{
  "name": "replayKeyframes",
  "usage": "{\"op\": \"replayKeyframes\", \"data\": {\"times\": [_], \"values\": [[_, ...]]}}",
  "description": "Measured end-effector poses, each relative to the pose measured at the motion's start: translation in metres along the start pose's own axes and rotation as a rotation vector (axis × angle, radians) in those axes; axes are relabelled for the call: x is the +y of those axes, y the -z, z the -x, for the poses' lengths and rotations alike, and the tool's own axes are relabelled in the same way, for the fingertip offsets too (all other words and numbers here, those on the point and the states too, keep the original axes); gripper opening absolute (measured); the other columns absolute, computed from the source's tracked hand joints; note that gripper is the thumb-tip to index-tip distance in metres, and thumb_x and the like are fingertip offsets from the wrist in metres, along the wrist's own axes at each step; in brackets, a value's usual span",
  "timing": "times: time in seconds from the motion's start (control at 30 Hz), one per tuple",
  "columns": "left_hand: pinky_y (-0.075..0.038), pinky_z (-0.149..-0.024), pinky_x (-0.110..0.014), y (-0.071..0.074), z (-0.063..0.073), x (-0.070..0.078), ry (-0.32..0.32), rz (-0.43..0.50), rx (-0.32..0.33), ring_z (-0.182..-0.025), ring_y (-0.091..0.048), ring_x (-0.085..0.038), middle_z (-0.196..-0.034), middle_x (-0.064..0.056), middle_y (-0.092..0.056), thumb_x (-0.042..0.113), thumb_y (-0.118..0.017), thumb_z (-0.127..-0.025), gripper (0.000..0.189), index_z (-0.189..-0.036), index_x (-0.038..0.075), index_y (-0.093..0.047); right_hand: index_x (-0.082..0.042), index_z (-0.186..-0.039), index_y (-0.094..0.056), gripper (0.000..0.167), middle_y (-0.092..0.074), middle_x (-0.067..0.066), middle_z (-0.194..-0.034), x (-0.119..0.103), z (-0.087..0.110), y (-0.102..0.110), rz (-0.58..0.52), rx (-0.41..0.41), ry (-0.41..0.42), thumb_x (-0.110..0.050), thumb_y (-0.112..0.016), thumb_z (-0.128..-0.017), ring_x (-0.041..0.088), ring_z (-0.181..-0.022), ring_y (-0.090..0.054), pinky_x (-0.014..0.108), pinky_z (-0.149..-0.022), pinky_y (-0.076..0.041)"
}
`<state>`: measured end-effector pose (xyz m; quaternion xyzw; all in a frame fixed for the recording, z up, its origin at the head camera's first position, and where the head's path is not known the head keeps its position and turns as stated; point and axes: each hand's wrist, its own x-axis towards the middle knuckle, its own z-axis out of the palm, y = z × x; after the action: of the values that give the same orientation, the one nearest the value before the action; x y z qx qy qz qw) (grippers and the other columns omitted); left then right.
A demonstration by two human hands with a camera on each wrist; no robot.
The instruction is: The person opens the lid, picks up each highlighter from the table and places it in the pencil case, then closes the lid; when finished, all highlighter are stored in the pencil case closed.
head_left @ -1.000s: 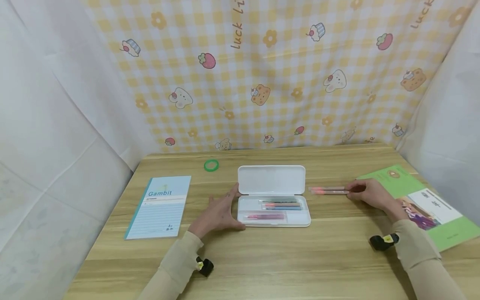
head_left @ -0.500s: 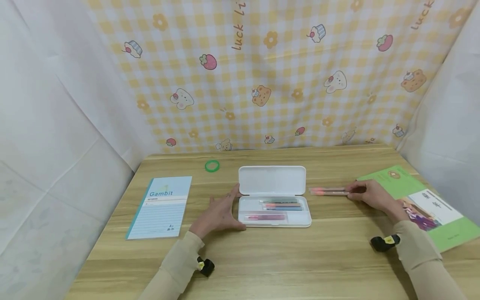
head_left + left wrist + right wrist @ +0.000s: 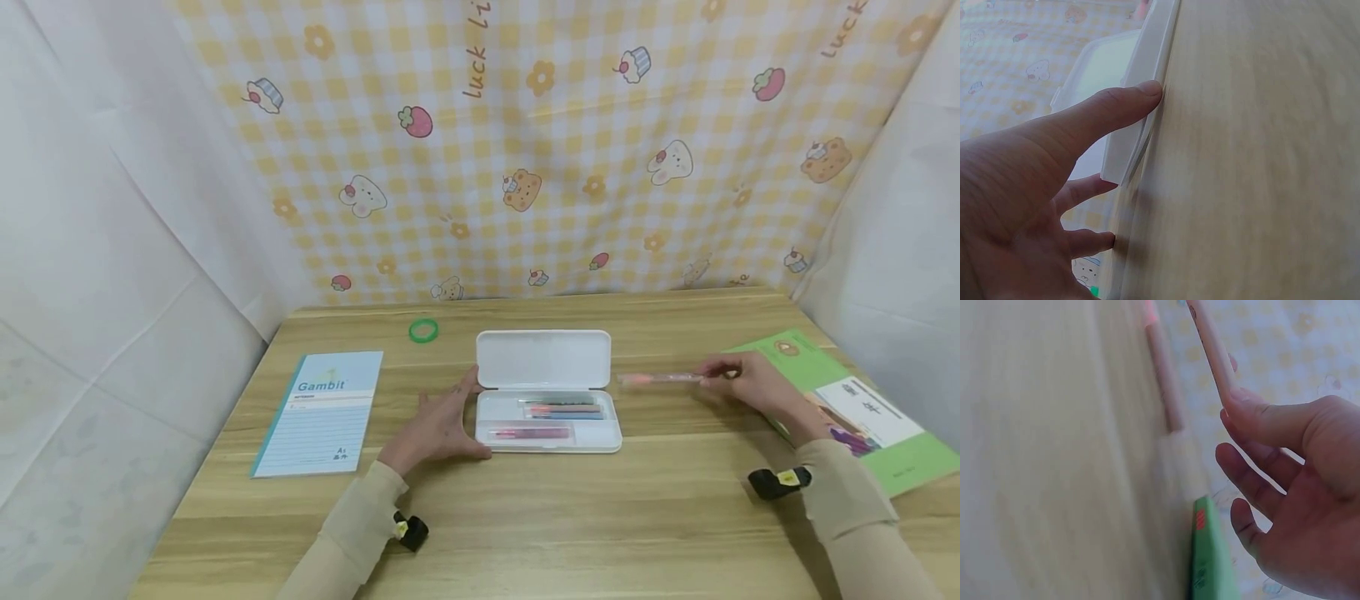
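Note:
At the middle of the table, a white pencil case (image 3: 598,444) stands with its lid (image 3: 543,360) folded back. My left hand (image 3: 438,427) spans the case's left end, thumb on the front edge and index finger at the back, as the left wrist view also shows. Several pens lie inside, a pink one (image 3: 534,433) in the front compartment. Between thumb and index finger, my right hand (image 3: 753,387) pinches a pinkish-brown pen (image 3: 1211,347) by its end, raised off the table. A similar pen with a pink tip (image 3: 1165,378) lies on the tabletop beneath it.
A light blue notebook (image 3: 318,417) lies at the left and a green ring, like a tape roll (image 3: 423,331), behind it. On the right, a green book (image 3: 900,467) lies partly under my right forearm. A checked curtain (image 3: 562,167) hangs behind the table.
My right hand has lifted one of the two pens and shifted slightly right and up with it. My left hand keeps its place at the pencil case.

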<state>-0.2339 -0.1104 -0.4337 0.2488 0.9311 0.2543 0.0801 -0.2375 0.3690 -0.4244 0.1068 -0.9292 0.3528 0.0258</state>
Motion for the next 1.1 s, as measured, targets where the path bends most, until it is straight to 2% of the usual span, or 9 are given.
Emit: {"op": "replayKeyframes", "data": {"times": [0.23,0.5,0.63,0.77,0.97,1.1], "values": [[-0.003,-0.098,-0.075,0.000,-0.001,-0.001,0.007,0.008,-0.003,-0.133,-0.037,-0.023,-0.141,0.001,-0.047,0.047,-0.086,-0.061,0.128,-0.152,0.007,-0.008,-0.006,-0.095,-0.073,0.014,-0.067,0.004,-0.087,-0.034,-0.001,0.002,0.023,-0.010,0.017,-0.017,-0.070,-0.087,0.017,-0.075,-0.054,0.025,-0.064,-0.041],[-0.003,-0.098,-0.074,0.000,-0.001,-0.001,0.013,0.006,-0.012,-0.133,-0.036,-0.022,-0.142,0.002,-0.046,0.048,-0.086,-0.061,0.128,-0.153,0.007,-0.007,-0.008,-0.093,-0.073,0.011,-0.066,0.002,-0.086,-0.068,-0.004,-0.011,-0.015,-0.024,0.061,-0.017,-0.070,-0.087,0.017,-0.074,-0.052,0.026,-0.065,-0.038],[-0.003,-0.098,-0.074,-0.001,-0.001,-0.002,0.015,0.008,-0.012,-0.133,-0.036,-0.022,-0.142,0.002,-0.045,0.049,-0.086,-0.061,0.128,-0.153,0.008,-0.006,-0.010,-0.091,-0.073,0.008,-0.066,-0.001,-0.085,-0.077,-0.006,-0.021,-0.041,-0.042,0.109,-0.015,-0.069,-0.087,0.017,-0.075,-0.053,0.027,-0.066,-0.037],[-0.002,-0.098,-0.074,-0.001,-0.001,-0.001,0.015,0.016,-0.015,-0.134,-0.035,-0.023,-0.142,0.002,-0.046,0.048,-0.086,-0.061,0.128,-0.153,0.008,-0.007,-0.011,-0.091,-0.074,0.006,-0.065,-0.002,-0.081,-0.083,-0.007,-0.031,-0.067,-0.064,0.144,-0.013,-0.070,-0.087,0.017,-0.068,-0.051,0.027,-0.059,-0.039],[-0.002,-0.098,-0.075,0.000,0.000,-0.001,0.008,0.017,-0.014,-0.134,-0.035,-0.022,-0.142,0.001,-0.046,0.048,-0.086,-0.061,0.127,-0.153,0.007,-0.007,-0.013,-0.093,-0.074,0.010,-0.066,-0.003,-0.082,-0.093,-0.008,-0.044,-0.085,-0.094,0.105,-0.018,-0.072,-0.085,0.016,-0.062,-0.047,0.026,-0.051,-0.039],[-0.002,-0.098,-0.075,0.000,-0.001,-0.001,0.004,0.015,-0.013,-0.133,-0.036,-0.022,-0.142,0.000,-0.046,0.048,-0.086,-0.061,0.127,-0.153,0.007,-0.007,-0.015,-0.092,-0.074,0.007,-0.066,-0.005,-0.082,-0.101,-0.008,-0.053,-0.104,-0.123,0.122,-0.017,-0.071,-0.085,0.017,-0.069,-0.050,0.027,-0.058,-0.037]]}}
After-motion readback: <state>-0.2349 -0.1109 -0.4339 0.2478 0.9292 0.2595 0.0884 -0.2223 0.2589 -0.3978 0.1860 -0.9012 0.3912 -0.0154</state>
